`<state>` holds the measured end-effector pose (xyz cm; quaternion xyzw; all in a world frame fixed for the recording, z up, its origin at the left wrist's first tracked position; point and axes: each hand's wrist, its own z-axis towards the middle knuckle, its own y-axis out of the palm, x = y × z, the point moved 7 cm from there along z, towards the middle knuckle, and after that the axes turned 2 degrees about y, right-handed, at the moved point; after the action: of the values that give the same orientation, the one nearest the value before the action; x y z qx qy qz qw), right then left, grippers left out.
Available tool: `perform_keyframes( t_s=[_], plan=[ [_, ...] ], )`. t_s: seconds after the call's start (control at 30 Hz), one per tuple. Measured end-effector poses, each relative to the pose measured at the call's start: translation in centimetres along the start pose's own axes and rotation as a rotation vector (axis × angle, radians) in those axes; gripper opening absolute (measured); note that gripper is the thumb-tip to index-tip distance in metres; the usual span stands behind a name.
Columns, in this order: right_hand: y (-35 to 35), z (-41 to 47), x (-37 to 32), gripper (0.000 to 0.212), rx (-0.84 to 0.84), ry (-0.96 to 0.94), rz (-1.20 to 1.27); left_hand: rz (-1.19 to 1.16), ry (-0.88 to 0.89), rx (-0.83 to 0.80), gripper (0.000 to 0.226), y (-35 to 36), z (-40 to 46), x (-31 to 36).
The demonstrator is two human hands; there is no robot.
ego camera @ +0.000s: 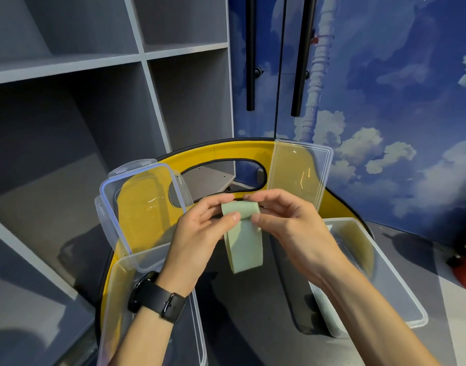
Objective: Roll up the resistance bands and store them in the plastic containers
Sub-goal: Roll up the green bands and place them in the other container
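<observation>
The person holds a pale green resistance band above the table, between two clear plastic containers. The left hand and right hand each pinch an end of its rolled top; the roll's axis runs left to right. The unrolled tail hangs with its long axis pointing down toward the person.

We see a pale green resistance band, clear plastic containers with clear lids, one lid edged with a blue seal, a yellow table trimmed in black, a black wristwatch, grey shelves, and doors patterned with blue sky and white clouds.
</observation>
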<state>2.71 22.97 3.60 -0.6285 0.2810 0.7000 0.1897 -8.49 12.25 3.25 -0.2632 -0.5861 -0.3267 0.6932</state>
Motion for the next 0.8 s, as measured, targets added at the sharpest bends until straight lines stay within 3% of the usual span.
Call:
perform_keyframes(
  t_s=[0.17, 0.43, 0.53, 0.8],
  plan=[
    [0.5, -0.1, 0.5, 0.029, -0.065, 0.112, 0.073, 0.002, 0.024, 0.003, 0.025, -0.3, -0.1, 0.1],
    [1.2, 0.0, 1.7, 0.046, -0.008, 0.098, -0.245, 0.044, 0.076, 0.034, 0.031, 0.5, -0.1, 0.0],
    [1.0, -0.1, 1.7, 0.043, 0.003, 0.085, -0.290, 0.058, 0.081, 0.030, 0.031, 0.4, -0.1, -0.1],
    [0.3, 0.1, 0.9, 0.036, -0.007, 0.089, 0.017, 0.020, 0.018, -0.041, 0.039, 0.4, -0.1, -0.2]
  ],
)
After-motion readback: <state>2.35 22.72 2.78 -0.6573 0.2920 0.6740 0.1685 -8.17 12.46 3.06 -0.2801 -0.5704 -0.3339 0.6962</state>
